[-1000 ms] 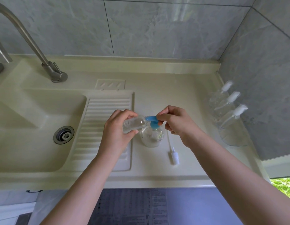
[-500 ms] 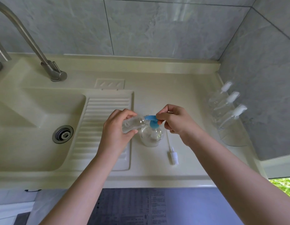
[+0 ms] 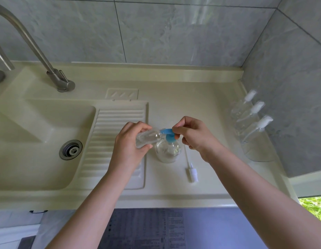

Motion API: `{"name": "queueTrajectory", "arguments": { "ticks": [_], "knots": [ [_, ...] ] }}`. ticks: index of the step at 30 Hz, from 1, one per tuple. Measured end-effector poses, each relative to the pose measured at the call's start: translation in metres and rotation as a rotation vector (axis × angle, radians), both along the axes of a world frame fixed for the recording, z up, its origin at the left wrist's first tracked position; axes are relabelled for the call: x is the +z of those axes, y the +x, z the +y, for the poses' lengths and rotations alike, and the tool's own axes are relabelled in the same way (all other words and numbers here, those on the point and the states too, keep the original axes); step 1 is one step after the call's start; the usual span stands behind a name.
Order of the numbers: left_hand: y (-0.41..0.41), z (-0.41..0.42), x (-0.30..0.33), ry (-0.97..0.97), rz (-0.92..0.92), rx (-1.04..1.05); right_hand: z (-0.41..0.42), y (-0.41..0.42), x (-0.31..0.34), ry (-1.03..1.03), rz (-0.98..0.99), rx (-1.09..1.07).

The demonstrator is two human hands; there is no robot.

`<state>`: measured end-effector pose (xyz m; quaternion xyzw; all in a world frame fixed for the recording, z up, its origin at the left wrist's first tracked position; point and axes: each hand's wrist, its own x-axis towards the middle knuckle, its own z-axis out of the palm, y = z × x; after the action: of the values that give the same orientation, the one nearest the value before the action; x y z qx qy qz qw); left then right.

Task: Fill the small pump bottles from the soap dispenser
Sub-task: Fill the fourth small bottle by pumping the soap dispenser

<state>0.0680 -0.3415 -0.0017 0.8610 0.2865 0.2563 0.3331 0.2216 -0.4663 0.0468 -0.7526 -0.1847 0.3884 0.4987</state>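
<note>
A clear soap dispenser (image 3: pixel 167 151) with a blue pump head (image 3: pixel 167 134) stands on the cream counter. My right hand (image 3: pixel 193 134) has curled fingers on the back of the blue pump head. My left hand (image 3: pixel 131 142) grips a small clear bottle (image 3: pixel 148 138) tilted on its side, its open mouth held at the blue spout. The small bottle's white pump cap with its tube (image 3: pixel 191 172) lies on the counter to the right of the dispenser. Three more small pump bottles (image 3: pixel 249 119) with white heads stand in a row by the right wall.
A sink basin (image 3: pixel 39 141) with a drain (image 3: pixel 71 149) lies to the left, with a ribbed drainboard (image 3: pixel 118 126) beside it. A steel faucet (image 3: pixel 48 69) rises at the back left. Grey tiled walls close the back and right. The counter's front edge (image 3: pixel 156 202) runs below my arms.
Hardly anything has changed. Both hands keep their hold on the small bottle and the pump head, and the view has shifted only slightly.
</note>
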Motion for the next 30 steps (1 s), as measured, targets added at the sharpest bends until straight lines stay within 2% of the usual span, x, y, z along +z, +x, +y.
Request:
{"name": "queueTrajectory", "arguments": {
  "ticks": [5,12,17,21,30],
  "knots": [
    [-0.0023,0.0005,-0.0021,-0.015,0.006,-0.005,0.0043,0.0035,0.0006,-0.052,0.041,-0.021],
    [-0.0025,-0.0015,-0.0039,-0.034,-0.012,0.0,0.002,-0.0025,-0.0045,0.007,0.012,-0.032],
    [-0.0032,-0.0027,-0.0027,-0.054,-0.024,0.011,0.0016,0.002,-0.0011,-0.009,0.073,-0.035],
    [-0.0035,-0.0014,-0.0028,-0.048,-0.023,0.009,0.002,-0.0014,-0.0022,0.02,0.014,-0.026],
    [-0.0037,-0.0003,-0.0027,-0.052,-0.027,0.018,0.0021,0.0003,0.0,0.004,0.036,-0.035]
  ]
}}
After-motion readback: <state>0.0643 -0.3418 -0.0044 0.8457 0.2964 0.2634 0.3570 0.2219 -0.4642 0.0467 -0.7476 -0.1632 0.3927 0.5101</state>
